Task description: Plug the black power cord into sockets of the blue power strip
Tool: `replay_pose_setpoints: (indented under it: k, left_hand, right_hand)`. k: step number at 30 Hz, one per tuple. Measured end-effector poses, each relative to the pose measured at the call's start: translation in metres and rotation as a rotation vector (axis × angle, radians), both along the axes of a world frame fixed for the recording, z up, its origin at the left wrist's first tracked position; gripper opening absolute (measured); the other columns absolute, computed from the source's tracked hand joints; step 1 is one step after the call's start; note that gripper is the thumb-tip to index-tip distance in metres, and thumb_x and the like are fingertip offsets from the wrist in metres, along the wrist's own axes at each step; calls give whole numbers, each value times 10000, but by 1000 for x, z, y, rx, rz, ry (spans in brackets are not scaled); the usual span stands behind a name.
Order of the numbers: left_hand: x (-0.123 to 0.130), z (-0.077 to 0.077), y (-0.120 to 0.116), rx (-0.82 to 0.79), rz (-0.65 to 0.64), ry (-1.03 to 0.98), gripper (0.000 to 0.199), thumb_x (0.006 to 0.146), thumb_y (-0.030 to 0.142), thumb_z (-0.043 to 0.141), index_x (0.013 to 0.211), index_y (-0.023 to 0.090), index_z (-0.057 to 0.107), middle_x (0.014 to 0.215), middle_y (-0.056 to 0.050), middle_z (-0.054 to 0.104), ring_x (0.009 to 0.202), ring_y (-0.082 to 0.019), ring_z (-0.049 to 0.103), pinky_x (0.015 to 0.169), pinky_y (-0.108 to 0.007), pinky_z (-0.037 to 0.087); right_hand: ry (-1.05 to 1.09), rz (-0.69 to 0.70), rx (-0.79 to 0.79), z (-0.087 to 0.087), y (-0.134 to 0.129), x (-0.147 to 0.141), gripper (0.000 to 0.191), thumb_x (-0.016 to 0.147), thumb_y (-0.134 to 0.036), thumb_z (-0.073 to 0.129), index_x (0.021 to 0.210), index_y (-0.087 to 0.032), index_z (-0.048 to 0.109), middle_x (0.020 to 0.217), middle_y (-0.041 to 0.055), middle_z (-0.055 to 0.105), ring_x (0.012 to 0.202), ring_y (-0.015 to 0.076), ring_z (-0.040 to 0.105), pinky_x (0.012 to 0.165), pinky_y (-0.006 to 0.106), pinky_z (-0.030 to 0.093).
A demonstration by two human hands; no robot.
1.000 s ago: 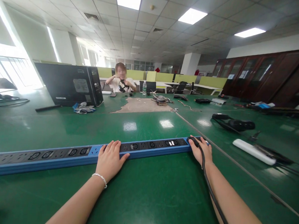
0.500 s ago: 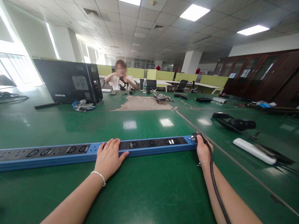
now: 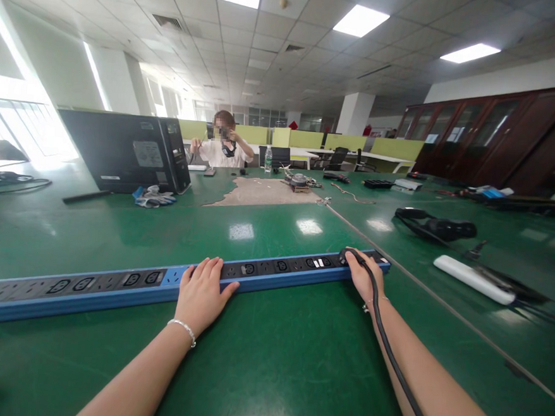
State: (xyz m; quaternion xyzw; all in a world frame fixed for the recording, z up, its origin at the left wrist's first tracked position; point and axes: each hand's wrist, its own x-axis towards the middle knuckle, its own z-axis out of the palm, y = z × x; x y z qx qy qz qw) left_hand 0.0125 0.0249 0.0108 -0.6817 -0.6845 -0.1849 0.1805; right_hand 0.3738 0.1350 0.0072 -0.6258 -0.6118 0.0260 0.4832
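Note:
A long blue power strip [image 3: 263, 283] with a black socket face lies across the green table. My left hand [image 3: 204, 291] rests on its middle, fingers stretched over the top and thumb along the near side. Near the strip's right end, my right hand [image 3: 362, 276] is closed around a black plug [image 3: 346, 257]. The plug sits at the strip's socket face; its prongs are hidden, so how deep it is in a socket cannot be seen. From it a black cable [image 3: 385, 339] runs back over my right forearm.
A black computer case [image 3: 124, 153] stands at the left, with work gloves [image 3: 153, 197] beside it. To the right lie a white bar [image 3: 472, 280] and a black corded device [image 3: 435, 225]. Across the table [image 3: 267, 359] sits a person [image 3: 224, 150]; a water bottle [image 3: 268, 160] stands nearby.
My right hand has moved a little left with the plug, from the blue end section onto the black socket face. The left hand stays put. The person opposite has shifted their hands.

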Motion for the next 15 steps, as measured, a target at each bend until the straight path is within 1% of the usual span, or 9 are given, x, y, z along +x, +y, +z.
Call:
replay_pose_setpoints:
  k: [3,8,11,15]
  left_hand:
    - [0,1,0,0,0,-3,586,831,529,375,1215,102,492,1268,-138,537,1216,-278,429,1011,-462,278]
    - [0,0,-1,5,-1,-2,586,833,528,374,1217,101,491,1268,-138,538,1218,-277,429,1014,-459,274]
    - [0,0,-1,6,-1,-4,589,832,530,375,1213,98,495,1265,-137,541,1216,-277,431,1014,-457,275]
    - [0,-1,0,16,-1,-2,581,830,530,378,1210,109,501,1266,-136,541,1217,-274,431,1015,-455,276]
  right_hand:
    - [-53,2,-9,-1,1,-2,405,798,-487,432,976,-216,674,1061,77,667,1056,249,569,1035,470,271]
    - [-149,-12,6,-1,1,-11,360,796,-453,452,970,-229,673,1085,80,656,1085,271,552,1015,504,280]
    - [-188,-26,6,-1,-1,-14,357,797,-437,463,992,-219,667,1093,91,650,1095,268,545,1014,491,289]
    - [-184,-41,-11,-2,-1,-12,363,812,-443,443,996,-225,666,1085,83,654,1090,264,549,1004,483,308]
